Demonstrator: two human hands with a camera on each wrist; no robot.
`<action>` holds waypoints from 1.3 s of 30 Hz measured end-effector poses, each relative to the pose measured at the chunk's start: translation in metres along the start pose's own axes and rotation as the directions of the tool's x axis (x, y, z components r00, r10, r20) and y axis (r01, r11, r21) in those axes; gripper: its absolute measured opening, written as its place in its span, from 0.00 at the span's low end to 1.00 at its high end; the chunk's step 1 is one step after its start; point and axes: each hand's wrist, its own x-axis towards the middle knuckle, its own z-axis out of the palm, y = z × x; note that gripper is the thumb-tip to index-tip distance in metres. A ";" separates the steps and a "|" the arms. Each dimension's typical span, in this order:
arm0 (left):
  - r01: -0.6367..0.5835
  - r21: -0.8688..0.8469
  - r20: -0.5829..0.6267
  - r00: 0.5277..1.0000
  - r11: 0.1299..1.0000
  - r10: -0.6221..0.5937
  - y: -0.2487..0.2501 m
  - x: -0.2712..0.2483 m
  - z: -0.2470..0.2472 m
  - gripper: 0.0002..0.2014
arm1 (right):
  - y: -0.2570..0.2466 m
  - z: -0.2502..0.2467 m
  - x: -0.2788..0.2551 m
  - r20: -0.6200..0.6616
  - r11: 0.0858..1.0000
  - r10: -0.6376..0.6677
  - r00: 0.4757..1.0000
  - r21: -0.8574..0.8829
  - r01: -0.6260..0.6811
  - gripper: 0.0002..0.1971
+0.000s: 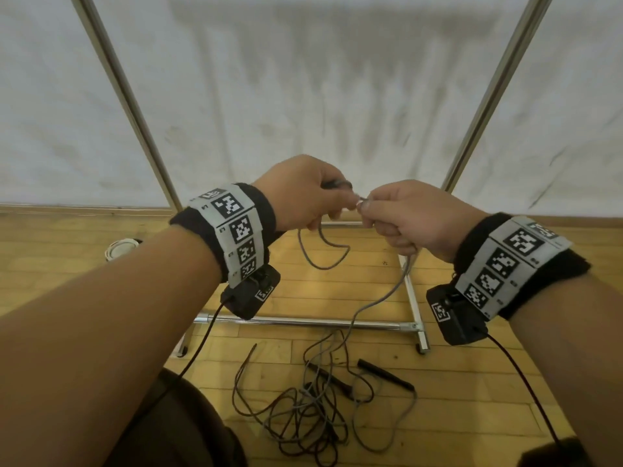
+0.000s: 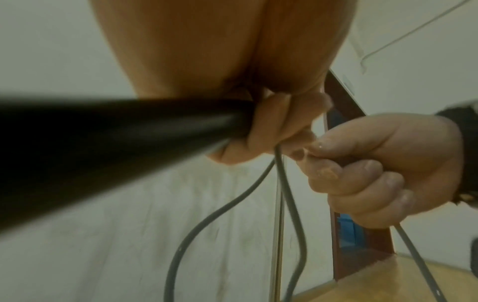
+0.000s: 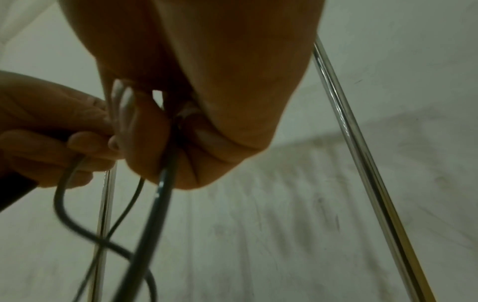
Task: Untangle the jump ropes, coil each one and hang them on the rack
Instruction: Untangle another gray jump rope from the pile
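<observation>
My left hand (image 1: 305, 193) grips a black jump-rope handle (image 2: 108, 141) together with a small hanging loop of grey rope (image 1: 322, 254). Touching it from the right, my right hand (image 1: 401, 217) is closed round the same grey rope (image 1: 381, 298), which runs down to the floor. There it joins a tangle of grey and dark ropes (image 1: 310, 416) with two black handles (image 1: 386, 374) lying among them. The chrome rack (image 1: 303, 320) stands just behind, its uprights (image 1: 124, 92) rising left and right of my hands.
A white sheet (image 1: 303, 96) hangs behind the rack. The floor is light wood (image 1: 488, 399). A small white round object (image 1: 121, 247) sits on the floor at the left. Black camera cables (image 1: 526, 382) trail from both wrists.
</observation>
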 end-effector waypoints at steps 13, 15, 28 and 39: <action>0.163 -0.456 -0.611 0.658 0.875 -0.440 -0.078 -0.002 -0.079 0.13 | 0.090 -0.047 -0.010 -0.046 0.927 0.120 0.992 -0.353 -0.129 0.26; 0.222 -0.460 -0.611 0.623 0.859 -0.488 -0.093 -0.003 -0.084 0.12 | 0.092 -0.052 -0.013 -0.089 0.920 0.123 0.988 -0.362 -0.147 0.26; -0.059 -0.557 -0.409 0.887 0.828 -0.213 -0.016 0.009 -0.017 0.15 | 0.007 -0.021 0.001 -0.267 0.832 -0.092 0.959 -0.551 -0.074 0.21; -0.042 -0.520 -0.257 0.960 0.853 -0.110 -0.022 0.003 -0.001 0.18 | 0.006 -0.017 0.006 -0.227 0.888 0.032 0.973 -0.441 -0.132 0.19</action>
